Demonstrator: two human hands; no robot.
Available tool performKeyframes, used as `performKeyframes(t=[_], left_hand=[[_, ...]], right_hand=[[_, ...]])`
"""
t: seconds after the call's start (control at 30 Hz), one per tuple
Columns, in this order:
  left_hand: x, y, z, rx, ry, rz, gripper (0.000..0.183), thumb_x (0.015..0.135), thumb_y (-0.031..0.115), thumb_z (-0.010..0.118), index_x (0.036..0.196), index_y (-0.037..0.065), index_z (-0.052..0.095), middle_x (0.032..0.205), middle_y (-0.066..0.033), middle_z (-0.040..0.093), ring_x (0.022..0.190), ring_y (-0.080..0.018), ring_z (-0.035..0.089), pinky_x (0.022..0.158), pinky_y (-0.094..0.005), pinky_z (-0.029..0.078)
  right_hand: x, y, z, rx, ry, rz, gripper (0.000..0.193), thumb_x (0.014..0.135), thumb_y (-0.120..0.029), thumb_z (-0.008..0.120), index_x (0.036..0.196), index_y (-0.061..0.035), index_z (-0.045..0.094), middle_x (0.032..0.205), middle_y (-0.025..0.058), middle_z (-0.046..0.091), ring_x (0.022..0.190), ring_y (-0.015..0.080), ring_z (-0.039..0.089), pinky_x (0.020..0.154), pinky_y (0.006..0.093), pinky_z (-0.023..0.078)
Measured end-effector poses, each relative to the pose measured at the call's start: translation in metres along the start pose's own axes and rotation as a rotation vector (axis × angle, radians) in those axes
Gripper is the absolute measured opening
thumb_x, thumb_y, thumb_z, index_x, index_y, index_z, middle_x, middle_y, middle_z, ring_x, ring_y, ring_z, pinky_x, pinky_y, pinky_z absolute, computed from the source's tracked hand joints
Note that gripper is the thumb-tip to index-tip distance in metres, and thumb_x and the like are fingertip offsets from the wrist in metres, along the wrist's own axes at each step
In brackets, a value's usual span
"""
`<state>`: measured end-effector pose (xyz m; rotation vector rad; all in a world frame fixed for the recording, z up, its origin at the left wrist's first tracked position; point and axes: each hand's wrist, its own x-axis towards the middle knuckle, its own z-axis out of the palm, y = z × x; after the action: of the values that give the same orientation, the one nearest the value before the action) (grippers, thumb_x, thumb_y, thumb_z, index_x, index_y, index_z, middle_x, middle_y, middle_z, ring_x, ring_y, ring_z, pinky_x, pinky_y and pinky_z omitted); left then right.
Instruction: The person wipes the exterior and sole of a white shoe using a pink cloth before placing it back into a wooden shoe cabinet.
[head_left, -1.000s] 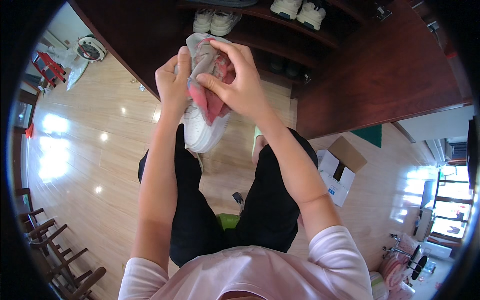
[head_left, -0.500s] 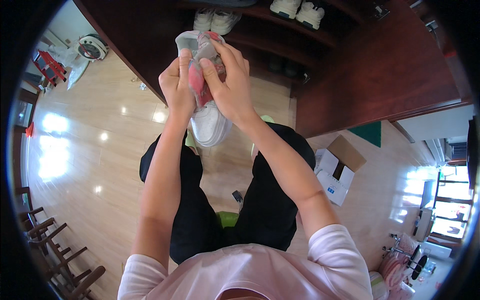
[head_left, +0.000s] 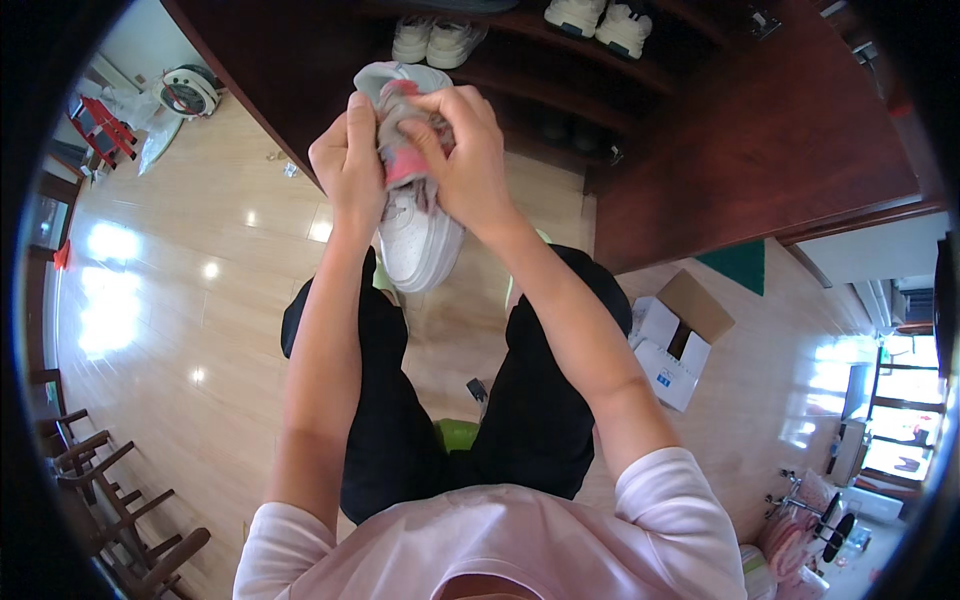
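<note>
Left hand [head_left: 350, 165]: you clasp the white shoe [head_left: 420, 250] by its side
Right hand [head_left: 472, 160]: you pinch the pink-grey cloth [head_left: 402, 158] against the shoe
Wiping: apparently the step in hand
Next stroke: probably calls for a firm left grip
Shoe: between your hands, near the brown cabinet [head_left: 750, 170]

White sneaker [head_left: 420, 250], cloth [head_left: 403, 163] patched in pink and grey
Black trousers [head_left: 390, 430], pale pink T-shirt [head_left: 490, 540]; reddish-brown, wood-grained cabinet door [head_left: 750, 160]; beige floor [head_left: 255, 340] with faint streaks; dark green mat [head_left: 742, 265].
</note>
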<state>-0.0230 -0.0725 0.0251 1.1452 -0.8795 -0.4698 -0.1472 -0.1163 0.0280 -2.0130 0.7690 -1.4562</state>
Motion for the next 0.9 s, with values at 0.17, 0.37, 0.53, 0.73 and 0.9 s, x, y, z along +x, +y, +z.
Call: performKeyframes(t=[0.17, 0.37, 0.53, 0.73, 0.9], left_hand=[[-0.012, 0.003, 0.012, 0.090, -0.059, 0.026, 0.046, 0.105, 0.032, 0.061, 0.070, 0.001, 0.063, 0.065, 0.0092, 0.046, 0.062, -0.0021, 0.036, 0.054, -0.0244, 0.028], [0.016, -0.010, -0.005, 0.082, 0.102, -0.004, 0.049, 0.104, 0.031, 0.061, 0.067, -0.001, 0.062, 0.056, 0.0082, 0.042, 0.058, -0.0028, 0.035, 0.050, -0.0276, 0.028], [0.000, 0.008, 0.007, 0.236, -0.030, 0.047, 0.040, 0.101, 0.029, 0.065, 0.082, -0.005, 0.073, 0.061, 0.0042, 0.055, 0.059, -0.0038, 0.043, 0.052, -0.0257, 0.037], [0.001, 0.003, 0.010, 0.386, 0.041, 0.047, 0.037, 0.100, 0.029, 0.067, 0.092, -0.006, 0.075, 0.066, 0.0046, 0.057, 0.062, -0.0048, 0.045, 0.056, -0.0257, 0.039], [0.011, 0.002, -0.005, 0.178, 0.001, -0.035, 0.035, 0.098, 0.028, 0.069, 0.087, -0.005, 0.076, 0.063, 0.0027, 0.058, 0.060, -0.0040, 0.047, 0.054, -0.0249, 0.039]], right_hand=[[0.017, 0.024, -0.008, -0.110, 0.190, 0.182, 0.016, 0.096, -0.019, 0.069, 0.105, -0.0064, 0.069, 0.099, 0.0139, 0.060, 0.091, 0.0328, 0.061, 0.078, 0.0415, 0.049], [-0.019, -0.013, 0.006, -0.032, -0.028, 0.034, 0.020, 0.093, -0.021, 0.071, 0.101, -0.0035, 0.068, 0.101, 0.0168, 0.057, 0.095, 0.0359, 0.060, 0.081, 0.0432, 0.050], [0.004, 0.015, -0.003, -0.158, 0.162, 0.164, 0.015, 0.098, -0.020, 0.065, 0.104, -0.0067, 0.067, 0.100, 0.0187, 0.058, 0.095, 0.0380, 0.060, 0.079, 0.0443, 0.048], [-0.004, 0.016, -0.012, -0.119, 0.023, 0.155, 0.017, 0.099, -0.021, 0.064, 0.101, -0.0038, 0.069, 0.099, 0.0171, 0.058, 0.095, 0.0344, 0.061, 0.079, 0.0436, 0.049], [-0.004, 0.011, 0.004, -0.125, 0.059, 0.163, 0.016, 0.096, -0.020, 0.066, 0.103, -0.0058, 0.070, 0.100, 0.0180, 0.058, 0.091, 0.0358, 0.063, 0.078, 0.0439, 0.050]])
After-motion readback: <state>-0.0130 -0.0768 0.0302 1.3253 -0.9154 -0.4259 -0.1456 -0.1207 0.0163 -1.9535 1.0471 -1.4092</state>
